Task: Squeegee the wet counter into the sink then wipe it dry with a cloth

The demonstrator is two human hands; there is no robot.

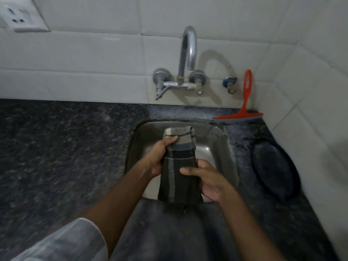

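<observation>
A folded dark checked cloth (181, 161) is held lengthwise over the steel sink (216, 147). My left hand (160, 157) grips its far part, thumb on top. My right hand (205, 180) grips its near part from the right side. A red squeegee (243, 110) leans upright against the tiled wall at the sink's back right corner, its blade on the dark granite counter (66, 147).
A chrome wall tap (187, 53) arches over the sink's back. A dark round pan or lid (275, 166) lies on the counter right of the sink. A white wall socket (20, 16) sits at the top left. The right wall closes off the counter.
</observation>
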